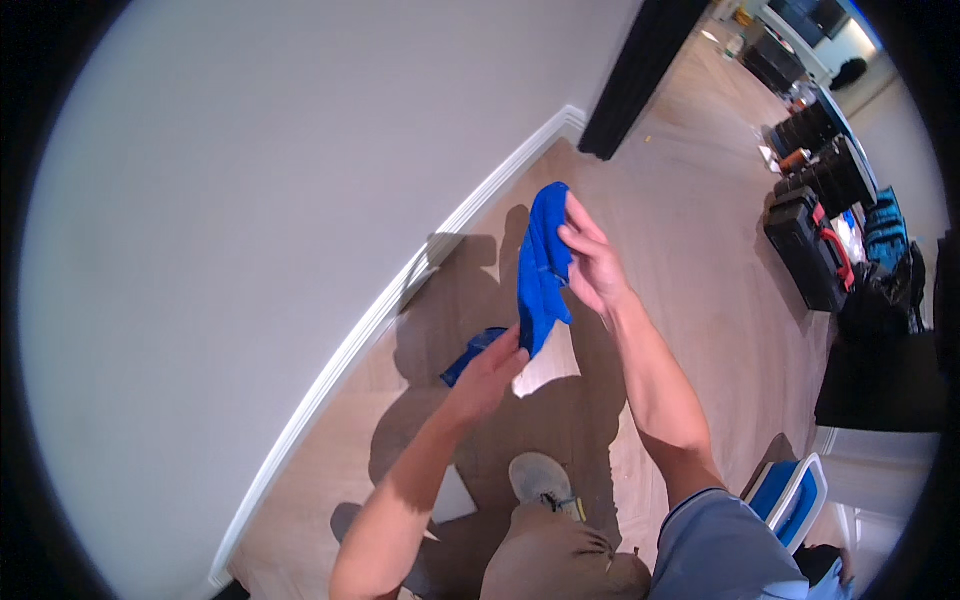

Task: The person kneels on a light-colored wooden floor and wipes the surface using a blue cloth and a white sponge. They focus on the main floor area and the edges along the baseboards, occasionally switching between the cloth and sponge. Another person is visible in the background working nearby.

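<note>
A crumpled blue cloth hangs between my two hands above the wood-look floor. With thumb and fingers, my right hand grips its upper right side. My left hand holds the lower end at the fingertips. Beyond my left hand, a second dark blue cloth item lies on the floor, partly covered by that hand.
A grey wall with a white baseboard runs along the left, ending near a black post. On the right stand a black toolbox with a red handle, black buckets and a blue-and-white folding basin. A white sheet lies near my shoe.
</note>
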The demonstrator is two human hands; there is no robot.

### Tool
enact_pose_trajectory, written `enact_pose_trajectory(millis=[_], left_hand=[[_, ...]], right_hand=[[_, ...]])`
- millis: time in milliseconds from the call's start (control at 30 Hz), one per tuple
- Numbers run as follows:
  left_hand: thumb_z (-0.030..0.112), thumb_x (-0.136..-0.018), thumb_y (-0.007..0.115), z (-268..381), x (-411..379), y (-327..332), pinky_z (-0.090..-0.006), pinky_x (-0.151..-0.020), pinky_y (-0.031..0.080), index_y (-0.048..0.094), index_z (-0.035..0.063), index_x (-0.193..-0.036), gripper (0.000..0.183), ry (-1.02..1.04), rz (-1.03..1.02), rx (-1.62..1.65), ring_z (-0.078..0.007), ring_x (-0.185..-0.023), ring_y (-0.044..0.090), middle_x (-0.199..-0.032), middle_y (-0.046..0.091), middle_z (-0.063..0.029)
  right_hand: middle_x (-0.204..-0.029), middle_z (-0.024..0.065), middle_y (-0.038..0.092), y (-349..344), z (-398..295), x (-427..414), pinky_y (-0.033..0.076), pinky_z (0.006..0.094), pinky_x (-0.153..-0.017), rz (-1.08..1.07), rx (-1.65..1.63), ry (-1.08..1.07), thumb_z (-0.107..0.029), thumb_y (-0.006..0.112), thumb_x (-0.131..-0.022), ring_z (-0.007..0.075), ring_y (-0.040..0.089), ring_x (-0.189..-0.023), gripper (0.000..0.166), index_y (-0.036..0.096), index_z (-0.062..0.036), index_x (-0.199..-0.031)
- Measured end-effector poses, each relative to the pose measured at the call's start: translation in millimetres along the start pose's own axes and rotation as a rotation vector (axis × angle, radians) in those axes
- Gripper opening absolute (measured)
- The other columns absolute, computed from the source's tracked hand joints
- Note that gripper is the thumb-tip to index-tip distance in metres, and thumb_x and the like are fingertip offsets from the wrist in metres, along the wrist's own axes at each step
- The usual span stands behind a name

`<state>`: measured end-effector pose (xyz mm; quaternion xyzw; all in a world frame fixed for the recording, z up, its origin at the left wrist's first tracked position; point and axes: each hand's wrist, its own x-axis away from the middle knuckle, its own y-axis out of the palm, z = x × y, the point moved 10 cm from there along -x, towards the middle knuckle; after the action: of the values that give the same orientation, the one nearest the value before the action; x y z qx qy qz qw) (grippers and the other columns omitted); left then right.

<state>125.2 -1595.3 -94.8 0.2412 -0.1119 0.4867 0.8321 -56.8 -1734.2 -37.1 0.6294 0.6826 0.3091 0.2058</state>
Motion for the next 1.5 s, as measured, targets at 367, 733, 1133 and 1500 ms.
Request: enact_pose_trajectory(millis=[367,733,1133,1500], left_hand=[[0.023,-0.092,0.073,-74.7,36.8,-83.8,-0.0624,-0.126,0.039,0.045,-0.0016,-0.164,0.081,-0.210,0.384,-1.238,-0.0567,-0.157,0.040,-0.173,0.035,-0.0352],[0.015,-0.089,0.069,-114.2,54.7,-90.6,-0.0641,-0.127,0.039,0.040,-0.0075,-0.165,0.085,-0.297,0.333,-1.255,-0.0710,-0.154,0.030,-0.174,0.019,-0.0444],[0.016,-0.091,0.067,-117.8,58.5,-90.3,-0.0610,-0.131,0.034,0.036,-0.0030,-0.169,0.086,-0.288,0.236,-1.241,-0.0683,-0.158,0.026,-0.177,0.017,-0.0417],[0.023,-0.103,0.052,-107.1,130.5,-190.4,-0.0494,-0.131,0.039,0.056,0.0003,-0.157,0.059,-0.266,-0.151,-1.070,-0.0452,-0.158,0.044,-0.180,0.029,-0.0275]], right_hand=[[-0.172,0.0251,0.047,-202.0,-73.9,-214.8,0.036,0.0394,-0.131,0.499,1.304,-0.281,-0.003,0.072,-0.093,0.0370,0.047,-0.158,0.092,0.031,-0.0035,-0.176],[-0.174,0.0239,0.042,-200.5,-75.4,-312.6,0.032,0.0398,-0.134,0.598,1.494,-0.159,-0.013,0.062,-0.093,0.0379,0.038,-0.163,0.085,0.036,-0.0030,-0.173],[-0.153,0.0301,0.055,-124.1,16.2,-214.1,0.041,0.0420,-0.126,0.543,1.398,-0.442,0.005,0.060,-0.090,0.0465,0.052,-0.144,0.069,0.055,0.0042,-0.159],[-0.152,0.0303,0.053,75.1,242.4,-45.2,0.039,0.0400,-0.127,0.358,1.248,-0.402,0.010,0.054,-0.094,0.0449,0.053,-0.143,0.064,0.054,0.0067,-0.158]])
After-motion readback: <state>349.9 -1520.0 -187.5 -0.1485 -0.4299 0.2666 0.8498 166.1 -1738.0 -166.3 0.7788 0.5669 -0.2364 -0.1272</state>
